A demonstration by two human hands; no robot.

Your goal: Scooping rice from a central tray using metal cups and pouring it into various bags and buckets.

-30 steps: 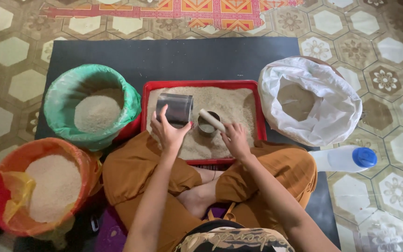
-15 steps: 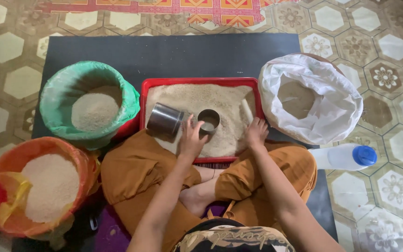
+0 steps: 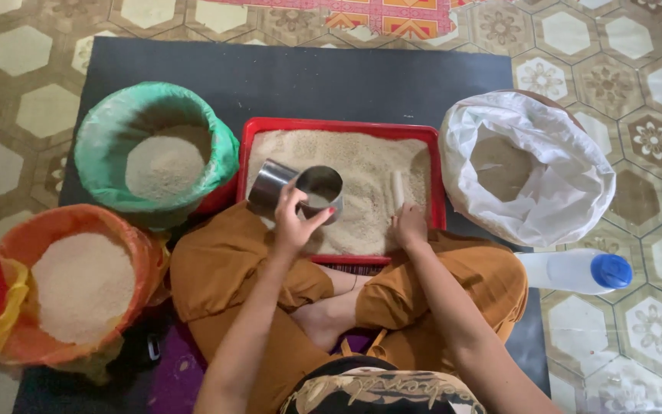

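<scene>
Over the grainy red tray (image 3: 423, 132), left hand (image 3: 294, 222) grips a shiny metal cup (image 3: 300, 188); right hand (image 3: 410, 222) rests loosely curled, empty.

Before your crossed legs sits the tray (image 3: 254, 153) of grain, with your left hand (image 3: 294, 222) holding the metal cup (image 3: 298, 188) over its left part, your right hand (image 3: 408, 226) at its near edge, two lined tubs (image 3: 97, 153) left, and the sack (image 3: 568, 199) right.

A shiny metal cup (image 3: 294, 188) lies tipped on its side over the near-left part of a red tray (image 3: 339, 127) of pale grain, with some grain visible inside its mouth.
</scene>
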